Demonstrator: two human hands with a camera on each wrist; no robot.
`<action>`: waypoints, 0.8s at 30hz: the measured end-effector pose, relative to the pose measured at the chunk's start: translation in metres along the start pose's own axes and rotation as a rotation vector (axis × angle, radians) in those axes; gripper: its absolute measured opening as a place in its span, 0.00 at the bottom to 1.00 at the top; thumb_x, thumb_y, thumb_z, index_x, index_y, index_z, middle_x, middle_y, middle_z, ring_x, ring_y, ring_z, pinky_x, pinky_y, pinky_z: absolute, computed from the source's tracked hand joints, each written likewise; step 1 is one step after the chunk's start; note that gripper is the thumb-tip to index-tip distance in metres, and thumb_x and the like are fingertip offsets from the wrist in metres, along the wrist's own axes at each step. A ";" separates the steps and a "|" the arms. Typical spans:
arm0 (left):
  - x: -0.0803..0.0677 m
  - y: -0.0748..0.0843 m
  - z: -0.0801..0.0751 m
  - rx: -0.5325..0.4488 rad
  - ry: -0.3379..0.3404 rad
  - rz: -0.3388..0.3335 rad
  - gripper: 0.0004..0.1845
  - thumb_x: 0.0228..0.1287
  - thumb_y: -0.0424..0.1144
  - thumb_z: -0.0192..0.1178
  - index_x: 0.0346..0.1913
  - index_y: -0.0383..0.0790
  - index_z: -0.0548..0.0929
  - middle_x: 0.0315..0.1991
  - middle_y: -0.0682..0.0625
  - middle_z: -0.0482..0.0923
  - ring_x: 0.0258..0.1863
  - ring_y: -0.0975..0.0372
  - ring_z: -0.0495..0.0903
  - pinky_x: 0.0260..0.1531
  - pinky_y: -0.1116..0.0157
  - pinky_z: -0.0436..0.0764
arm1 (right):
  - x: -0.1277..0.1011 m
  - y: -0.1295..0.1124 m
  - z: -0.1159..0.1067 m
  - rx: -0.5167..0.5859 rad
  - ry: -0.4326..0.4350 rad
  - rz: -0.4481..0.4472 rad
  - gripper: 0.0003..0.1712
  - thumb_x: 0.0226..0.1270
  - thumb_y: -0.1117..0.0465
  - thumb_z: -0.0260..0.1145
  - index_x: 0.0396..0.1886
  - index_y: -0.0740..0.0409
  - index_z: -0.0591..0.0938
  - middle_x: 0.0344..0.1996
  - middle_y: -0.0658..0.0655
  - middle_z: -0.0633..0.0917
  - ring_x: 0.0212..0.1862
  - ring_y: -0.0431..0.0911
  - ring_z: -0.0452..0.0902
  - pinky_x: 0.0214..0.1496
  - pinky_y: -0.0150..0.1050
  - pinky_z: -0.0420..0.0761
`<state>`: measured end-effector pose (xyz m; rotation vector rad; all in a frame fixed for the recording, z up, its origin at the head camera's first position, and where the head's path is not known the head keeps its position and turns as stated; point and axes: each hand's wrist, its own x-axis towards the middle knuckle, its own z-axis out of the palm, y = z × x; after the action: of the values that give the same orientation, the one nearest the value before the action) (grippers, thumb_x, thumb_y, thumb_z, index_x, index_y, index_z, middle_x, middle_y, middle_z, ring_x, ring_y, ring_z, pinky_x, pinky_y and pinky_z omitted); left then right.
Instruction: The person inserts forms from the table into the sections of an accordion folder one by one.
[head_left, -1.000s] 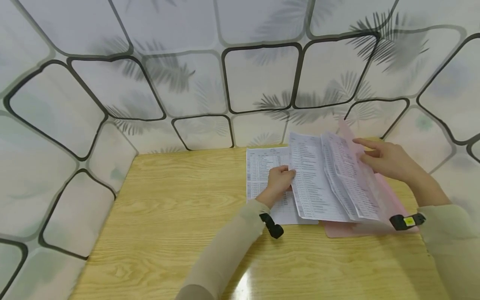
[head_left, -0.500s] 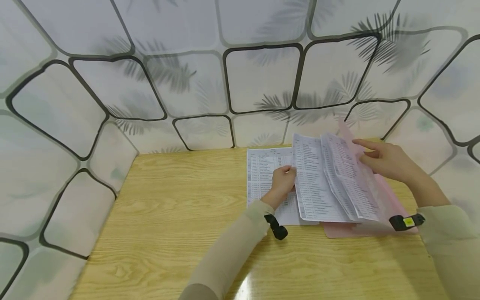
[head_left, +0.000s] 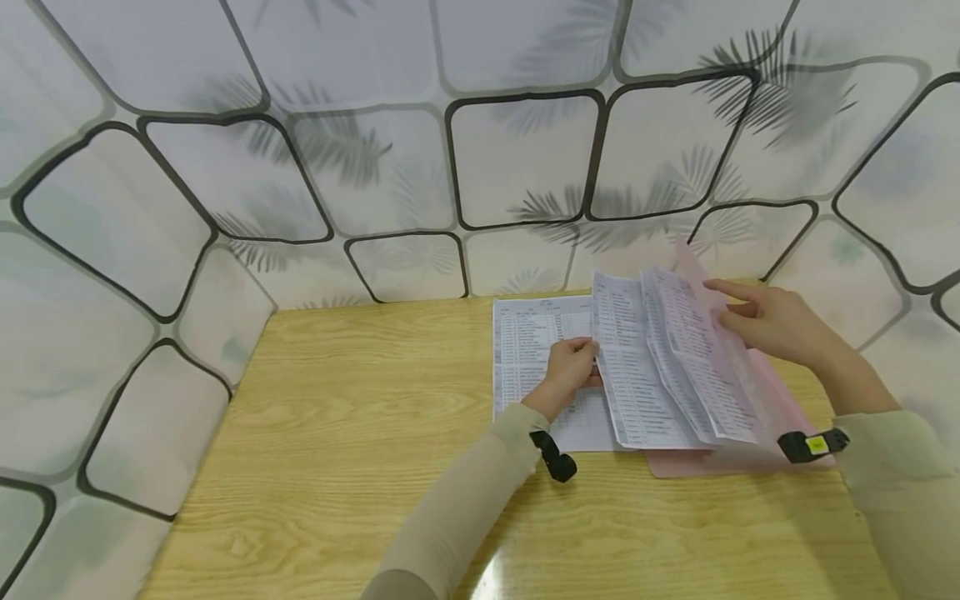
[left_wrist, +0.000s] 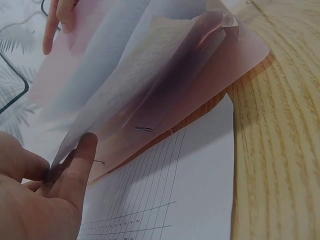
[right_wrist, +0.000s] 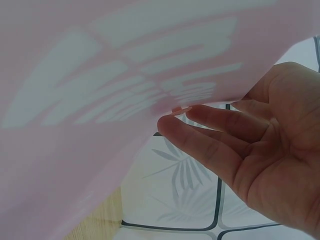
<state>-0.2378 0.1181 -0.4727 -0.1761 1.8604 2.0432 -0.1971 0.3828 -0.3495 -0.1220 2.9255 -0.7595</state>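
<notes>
My left hand (head_left: 572, 371) pinches the left edge of a printed sheet (head_left: 637, 375) between thumb and fingers, lifting it at a slant. More printed sheets (head_left: 693, 346) stand fanned behind it, inside a pink folder (head_left: 678, 464). In the left wrist view the thumb and fingers of the left hand (left_wrist: 55, 192) meet at the sheet's edge. My right hand (head_left: 776, 321) holds the raised pink cover at its edge, index finger stretched along it. In the right wrist view the pink cover (right_wrist: 75, 165) fills the left, with the fingertips of the right hand (right_wrist: 250, 145) at its edge.
Another printed sheet (head_left: 517, 367) lies flat on the wooden table (head_left: 337, 433), partly under the left hand and the lifted paper. Metal staples (left_wrist: 143, 129) show near the folder's inner side. A patterned wall covering (head_left: 525, 158) rises behind and beside the table.
My left hand has shifted slightly right, carrying the lifted sheet's left edge with it, so more of the flat sheet shows. The right hand and pink cover stay nearly in place.
</notes>
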 end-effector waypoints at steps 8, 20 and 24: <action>0.003 -0.005 0.000 -0.018 -0.026 -0.008 0.18 0.79 0.36 0.59 0.65 0.31 0.83 0.40 0.35 0.91 0.21 0.67 0.83 0.31 0.65 0.90 | 0.000 -0.001 0.001 -0.001 0.002 -0.007 0.35 0.82 0.55 0.58 0.81 0.61 0.65 0.62 0.83 0.77 0.44 0.63 0.91 0.48 0.62 0.88; 0.007 -0.011 0.009 -0.034 -0.035 -0.028 0.18 0.78 0.34 0.60 0.65 0.31 0.82 0.40 0.37 0.90 0.23 0.65 0.84 0.36 0.60 0.92 | 0.000 0.000 0.000 0.006 0.000 0.005 0.35 0.81 0.54 0.58 0.82 0.60 0.65 0.63 0.83 0.76 0.47 0.64 0.90 0.49 0.61 0.89; 0.007 -0.011 0.013 -0.042 -0.041 -0.029 0.18 0.78 0.34 0.60 0.65 0.30 0.82 0.41 0.36 0.91 0.24 0.63 0.86 0.36 0.60 0.92 | 0.000 -0.001 0.000 -0.002 0.003 0.005 0.35 0.81 0.54 0.58 0.82 0.60 0.65 0.63 0.83 0.76 0.46 0.63 0.91 0.50 0.62 0.88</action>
<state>-0.2383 0.1324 -0.4839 -0.1707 1.7816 2.0520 -0.1968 0.3819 -0.3486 -0.1142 2.9282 -0.7568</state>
